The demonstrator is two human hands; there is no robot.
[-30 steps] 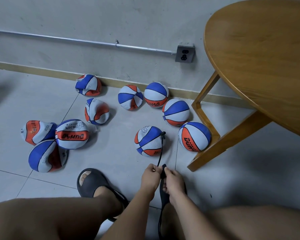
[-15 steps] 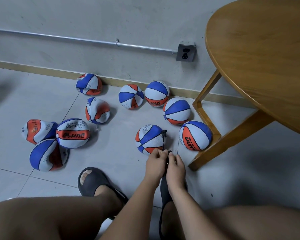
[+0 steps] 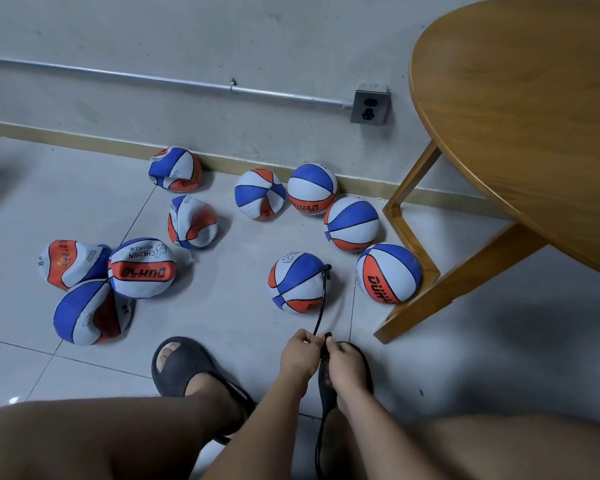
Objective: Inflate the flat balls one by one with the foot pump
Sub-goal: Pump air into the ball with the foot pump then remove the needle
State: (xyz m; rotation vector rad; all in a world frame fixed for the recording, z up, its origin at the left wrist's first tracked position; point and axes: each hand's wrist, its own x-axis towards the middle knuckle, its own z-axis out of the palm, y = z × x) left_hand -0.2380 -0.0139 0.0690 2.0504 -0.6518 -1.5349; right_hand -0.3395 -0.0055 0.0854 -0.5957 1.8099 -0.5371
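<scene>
Ball (image 3: 298, 282) on the line lies just ahead of my hands, nearly round, so I judge this fill close to done; next comes pulling the needle. Left hand (image 3: 300, 355) and right hand (image 3: 347, 363) both pinch the black hose (image 3: 321, 306). Foot pump hides under my right wrist, I guess.

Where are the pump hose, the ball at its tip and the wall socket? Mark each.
pump hose (image 3: 322, 308), head view, halfway along its length.
ball at its tip (image 3: 297, 284), head view, middle of its facing side.
wall socket (image 3: 369, 106), head view, centre of its metal plate.
</scene>
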